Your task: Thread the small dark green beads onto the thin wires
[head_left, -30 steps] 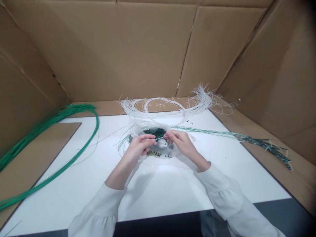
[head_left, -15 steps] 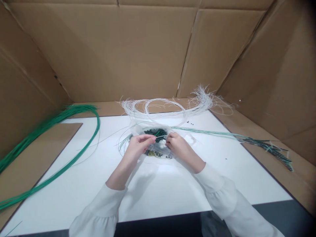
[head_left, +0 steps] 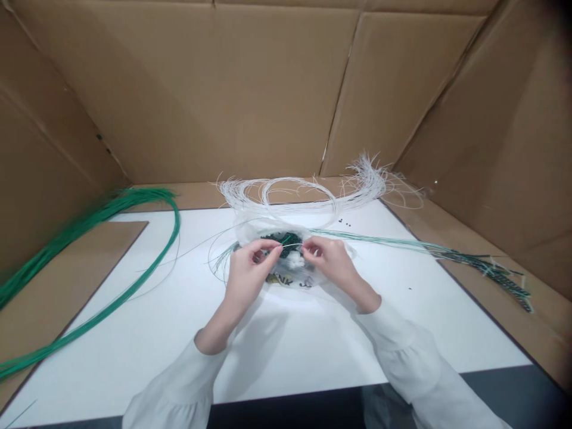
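A short span of thin white wire (head_left: 292,244) runs between my two hands, over an open plastic bag (head_left: 313,280). My left hand (head_left: 254,262) pinches one side of it between thumb and forefinger. On the other side, my right hand (head_left: 328,259) pinches it with the fingertips. Below the wire, inside the bag, lie a heap of small dark green pieces (head_left: 270,239) and a smaller clump of white pieces (head_left: 295,260). They are too small to name exactly. Printed letters show on the bag's front.
A bundle of green wires (head_left: 129,295) curves along the left side. Coiled white wires (head_left: 299,205) lie at the back. To the right stretch green strands with dark beaded-looking ends (head_left: 496,274). A few dark bits (head_left: 344,222) dot the white board (head_left: 286,345). Cardboard walls (head_left: 201,89) enclose the table.
My right hand has shifted slightly, its fingers now pinching the white wire more openly in view. My left hand stays nearly in place, still pinching. The bundles have not moved.
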Demonstrator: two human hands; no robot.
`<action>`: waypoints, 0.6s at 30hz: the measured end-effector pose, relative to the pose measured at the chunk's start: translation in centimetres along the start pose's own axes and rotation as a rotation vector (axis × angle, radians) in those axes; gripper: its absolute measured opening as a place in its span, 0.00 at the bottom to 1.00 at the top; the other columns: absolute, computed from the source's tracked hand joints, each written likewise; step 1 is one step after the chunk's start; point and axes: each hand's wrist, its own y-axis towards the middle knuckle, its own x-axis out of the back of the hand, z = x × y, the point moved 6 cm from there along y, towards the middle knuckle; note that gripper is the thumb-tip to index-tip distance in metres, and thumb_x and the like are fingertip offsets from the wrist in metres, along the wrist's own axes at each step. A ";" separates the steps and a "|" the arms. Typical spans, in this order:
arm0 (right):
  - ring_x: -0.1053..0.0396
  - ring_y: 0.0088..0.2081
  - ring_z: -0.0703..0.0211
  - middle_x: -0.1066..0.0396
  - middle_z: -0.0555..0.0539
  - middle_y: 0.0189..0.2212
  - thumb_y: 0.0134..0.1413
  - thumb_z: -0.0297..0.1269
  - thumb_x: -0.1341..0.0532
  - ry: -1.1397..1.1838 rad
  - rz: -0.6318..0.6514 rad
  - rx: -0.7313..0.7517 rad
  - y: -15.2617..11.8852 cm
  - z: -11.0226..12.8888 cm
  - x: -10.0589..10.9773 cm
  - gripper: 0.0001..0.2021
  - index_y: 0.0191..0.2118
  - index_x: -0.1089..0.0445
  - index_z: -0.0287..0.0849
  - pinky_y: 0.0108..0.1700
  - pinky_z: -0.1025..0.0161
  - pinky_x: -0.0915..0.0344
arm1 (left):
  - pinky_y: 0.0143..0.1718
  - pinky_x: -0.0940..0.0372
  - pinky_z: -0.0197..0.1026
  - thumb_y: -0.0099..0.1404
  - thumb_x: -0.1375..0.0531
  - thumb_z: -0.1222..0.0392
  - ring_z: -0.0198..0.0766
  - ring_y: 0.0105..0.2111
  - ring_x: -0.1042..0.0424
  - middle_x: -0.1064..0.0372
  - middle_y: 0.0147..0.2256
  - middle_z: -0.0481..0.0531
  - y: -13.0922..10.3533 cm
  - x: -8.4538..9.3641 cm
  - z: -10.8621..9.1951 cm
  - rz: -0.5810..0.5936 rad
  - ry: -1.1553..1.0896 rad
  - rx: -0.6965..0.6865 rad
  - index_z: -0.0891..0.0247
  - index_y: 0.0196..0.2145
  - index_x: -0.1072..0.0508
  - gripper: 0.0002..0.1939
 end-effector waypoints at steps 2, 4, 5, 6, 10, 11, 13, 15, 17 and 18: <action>0.30 0.26 0.60 0.28 0.48 0.23 0.45 0.34 0.40 0.348 -0.035 -0.125 -0.2 0.0 0.7 0.04 0.27 0.30 0.39 0.31 0.63 0.34 | 0.24 0.40 0.33 0.56 0.41 0.54 0.32 0.22 0.35 0.28 0.27 0.51 -0.1 -0.1 -0.2 -0.006 0.024 -0.027 0.65 0.30 0.24 0.12; 0.29 0.25 0.60 0.27 0.48 0.22 0.41 0.37 0.36 0.642 -0.012 -0.237 -0.4 0.1 0.8 0.07 0.27 0.30 0.39 0.29 0.63 0.32 | 0.25 0.38 0.33 0.56 0.41 0.55 0.33 0.24 0.33 0.27 0.28 0.51 -0.2 -0.2 -0.4 -0.006 0.019 -0.054 0.65 0.30 0.25 0.11; 0.29 0.24 0.60 0.27 0.48 0.22 0.39 0.37 0.35 0.751 0.007 -0.276 -0.5 0.3 0.7 0.08 0.27 0.29 0.39 0.29 0.63 0.32 | 0.26 0.38 0.33 0.56 0.41 0.55 0.33 0.25 0.32 0.27 0.29 0.52 -0.3 -0.2 -0.4 -0.006 0.010 -0.065 0.65 0.30 0.25 0.10; 0.29 0.24 0.60 0.26 0.48 0.22 0.37 0.37 0.33 0.837 0.023 -0.300 -0.6 0.5 0.7 0.08 0.26 0.29 0.39 0.29 0.63 0.31 | 0.28 0.37 0.33 0.56 0.41 0.56 0.34 0.26 0.32 0.27 0.29 0.52 -0.3 -0.3 -0.5 -0.006 0.000 -0.074 0.65 0.30 0.25 0.10; 0.28 0.25 0.62 0.25 0.47 0.24 0.34 0.34 0.31 1.075 0.067 -0.317 -0.8 1.3 0.6 0.08 0.26 0.27 0.39 0.31 0.66 0.30 | 0.31 0.36 0.33 0.56 0.41 0.57 0.35 0.29 0.30 0.27 0.30 0.52 -0.5 -0.3 -0.8 -0.021 -0.047 -0.092 0.65 0.30 0.26 0.09; 0.28 0.25 0.63 0.25 0.47 0.24 0.34 0.34 0.31 1.115 0.077 -0.320 -0.9 1.5 0.6 0.08 0.26 0.26 0.39 0.31 0.67 0.30 | 0.31 0.36 0.33 0.56 0.41 0.57 0.35 0.29 0.30 0.27 0.30 0.52 -0.5 -0.2 -0.8 -0.026 -0.057 -0.094 0.65 0.30 0.26 0.09; 0.28 0.25 0.64 0.25 0.48 0.24 0.33 0.32 0.30 1.169 0.092 -0.324 -0.9 1.7 0.6 0.08 0.26 0.26 0.40 0.30 0.68 0.30 | 0.31 0.36 0.33 0.57 0.41 0.57 0.34 0.29 0.30 0.28 0.30 0.52 -0.6 -0.2 -0.9 -0.033 -0.070 -0.103 0.65 0.30 0.26 0.09; 0.29 0.24 0.65 0.25 0.48 0.24 0.33 0.31 0.30 1.196 0.092 -0.321 -0.9 1.8 0.6 0.08 0.26 0.26 0.40 0.29 0.69 0.31 | 0.31 0.36 0.33 0.57 0.41 0.57 0.34 0.29 0.30 0.28 0.30 0.51 -0.7 -0.1 -1.0 -0.035 -0.070 -0.115 0.65 0.30 0.26 0.08; 0.29 0.23 0.66 0.25 0.49 0.23 0.34 0.31 0.31 1.206 0.085 -0.316 -0.9 1.7 0.6 0.07 0.26 0.26 0.40 0.28 0.70 0.31 | 0.30 0.36 0.33 0.57 0.41 0.57 0.33 0.28 0.30 0.28 0.30 0.51 -0.7 0.0 -1.2 -0.037 -0.055 -0.133 0.64 0.30 0.26 0.08; 0.30 0.23 0.67 0.25 0.49 0.23 0.34 0.32 0.31 1.208 0.083 -0.316 -1.0 1.7 0.6 0.07 0.26 0.26 0.40 0.28 0.70 0.32 | 0.30 0.36 0.33 0.57 0.41 0.58 0.33 0.28 0.31 0.28 0.30 0.51 -0.8 0.0 -1.3 -0.038 -0.046 -0.143 0.64 0.29 0.26 0.08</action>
